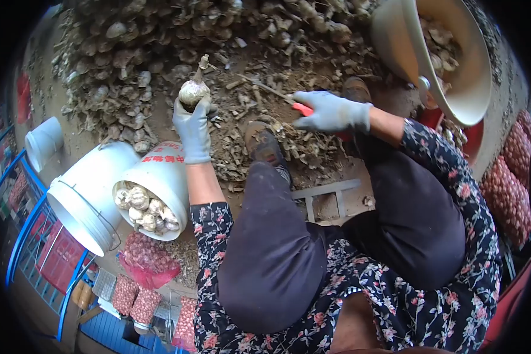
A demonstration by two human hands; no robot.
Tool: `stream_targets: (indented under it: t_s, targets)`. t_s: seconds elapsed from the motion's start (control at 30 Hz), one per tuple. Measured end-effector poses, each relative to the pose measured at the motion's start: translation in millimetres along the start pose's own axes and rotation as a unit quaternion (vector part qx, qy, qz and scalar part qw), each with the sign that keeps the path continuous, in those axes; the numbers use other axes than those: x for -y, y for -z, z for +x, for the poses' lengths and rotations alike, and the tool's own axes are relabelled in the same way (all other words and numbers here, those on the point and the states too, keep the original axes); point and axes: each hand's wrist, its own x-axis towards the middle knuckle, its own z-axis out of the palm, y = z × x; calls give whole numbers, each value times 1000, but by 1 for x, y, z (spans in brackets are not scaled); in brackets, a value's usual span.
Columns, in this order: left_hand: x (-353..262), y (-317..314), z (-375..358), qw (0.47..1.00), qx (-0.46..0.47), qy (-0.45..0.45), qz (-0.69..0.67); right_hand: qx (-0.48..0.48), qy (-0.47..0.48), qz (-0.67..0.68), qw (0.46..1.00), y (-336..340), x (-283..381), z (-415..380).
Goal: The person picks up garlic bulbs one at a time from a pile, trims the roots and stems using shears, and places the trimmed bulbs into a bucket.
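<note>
Hands gloved: left hand (192,127) grips garlic bulb (193,91), stem up, over ground debris; right hand (331,112) closed on red-handled cutter (289,101). Small bucket (159,171) approx. half full of trimmed bulbs; big untrimmed pile (130,53) remains beyond. Est. far from done.

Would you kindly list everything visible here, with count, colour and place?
Garlic bulb: one, whitish, gripped in the left hand.
Shears: one, red handle, in the right hand.
Garlic pile: many bulbs, grey-brown, on the ground ahead.
Buckets: two white, lying at left; the near one holds trimmed garlic.
Small tub: one, white, far left.
Basin: one, cream, upper right, holding scraps.
Mesh sacks: several, red, at right and lower left.
Left hand: grey glove.
Right hand: grey glove.
</note>
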Motion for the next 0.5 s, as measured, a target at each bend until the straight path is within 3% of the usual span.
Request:
stream_targets:
  t_s: [0.03,0.2,0.3,0.5]
  targets:
    - [-9,-12,-12,998,21,8,-57,4,5,15,1000,-1,4,3]
    - [-24,-36,-38,994,91,45,-42,-50,18,7,999,-8,16,17]
    - [-23,-38,-44,984,111,121,-73,-57,9,-37,998,-8,16,17]
    - [25,-13,-19,974,119,193,-11,-27,-19,-64,997,-11,-9,14]
